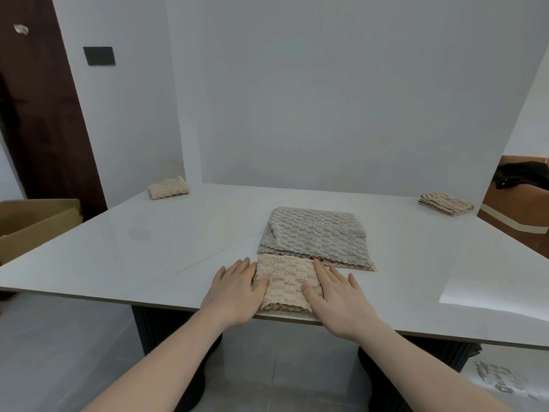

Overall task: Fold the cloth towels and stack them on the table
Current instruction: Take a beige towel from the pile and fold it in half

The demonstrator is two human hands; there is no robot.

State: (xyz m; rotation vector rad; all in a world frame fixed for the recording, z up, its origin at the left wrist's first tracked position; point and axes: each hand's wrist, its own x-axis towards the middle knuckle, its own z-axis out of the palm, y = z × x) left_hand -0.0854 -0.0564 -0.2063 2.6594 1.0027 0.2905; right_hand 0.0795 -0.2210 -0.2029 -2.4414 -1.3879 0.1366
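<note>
A folded beige towel lies at the near edge of the white table. My left hand lies flat against its left side, thumb on the cloth. My right hand rests flat on its right side with straight fingers. Just behind it a larger grey towel lies loosely folded, one corner turned over. A folded beige towel sits at the far left corner. A small stack of folded striped towels sits at the far right corner.
A wall stands right behind the table. An open cardboard box is on the floor at the left, beside a dark wooden door. An orange seat with dark clothing is at the right.
</note>
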